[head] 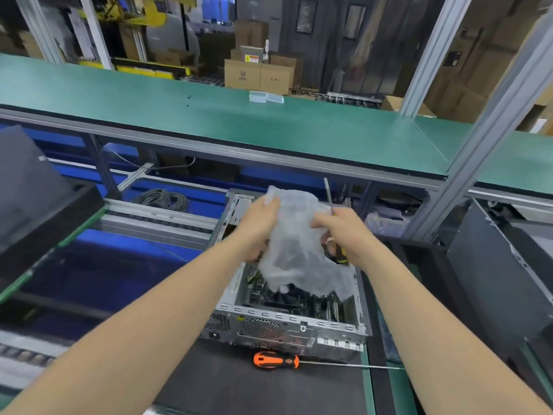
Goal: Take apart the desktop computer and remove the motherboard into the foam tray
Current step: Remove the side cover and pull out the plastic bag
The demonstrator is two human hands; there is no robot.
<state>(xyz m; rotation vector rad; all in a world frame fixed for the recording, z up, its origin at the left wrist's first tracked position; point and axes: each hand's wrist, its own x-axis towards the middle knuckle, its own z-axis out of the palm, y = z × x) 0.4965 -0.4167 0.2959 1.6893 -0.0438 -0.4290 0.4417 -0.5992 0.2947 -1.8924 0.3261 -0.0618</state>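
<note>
An open desktop computer case lies on the dark mat in front of me, its motherboard visible inside. Above it hangs a crumpled clear plastic bag. My left hand grips the bag's upper left part. My right hand pinches the bag's right side and also holds a screwdriver with a yellow-black handle, its shaft pointing up. The bag hides much of the case's inside.
An orange-handled screwdriver lies on the mat just in front of the case. A dark panel stands at the right, a black box at the left. A green shelf spans overhead with small clear boxes.
</note>
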